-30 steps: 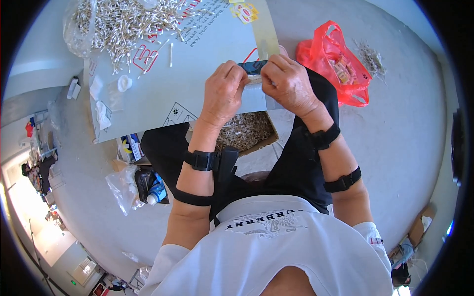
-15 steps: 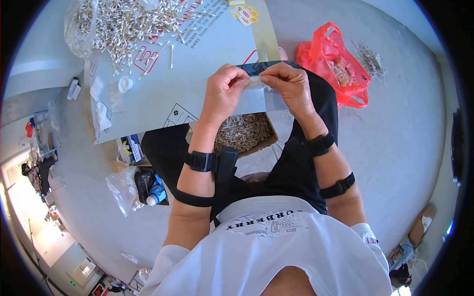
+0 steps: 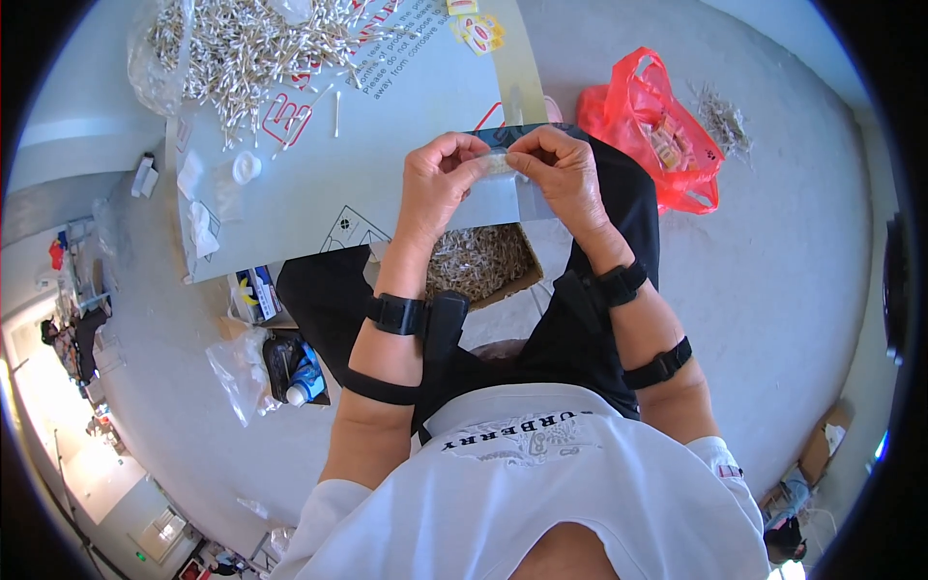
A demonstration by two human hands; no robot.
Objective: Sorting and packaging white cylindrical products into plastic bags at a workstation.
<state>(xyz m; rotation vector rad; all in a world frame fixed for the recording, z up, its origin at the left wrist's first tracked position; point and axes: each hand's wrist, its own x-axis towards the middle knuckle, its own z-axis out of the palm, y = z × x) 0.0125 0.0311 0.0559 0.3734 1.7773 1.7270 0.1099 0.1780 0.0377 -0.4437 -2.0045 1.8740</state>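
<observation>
Between my two hands, over the near edge of the table, is a small clear plastic packet with something whitish in it. My left hand pinches its left end between thumb and fingers. On the other end, my right hand is closed in a similar pinch. The fingertips cover both ends, and the contents are too small to make out. Below my hands, between my knees, a cardboard box holds many loose cotton-swab-like sticks. A big heap of cotton swabs spills from a clear bag at the table's far left.
The table carries a round white lid, crumpled white scraps and yellow-and-white cards. A red plastic bag with small packs stands on the right, beside a pile of sticks. A blue bottle sits at left.
Both hands keep their pinch on the packet. My right hand has shifted slightly left and more of the packet shows between the fingers.
</observation>
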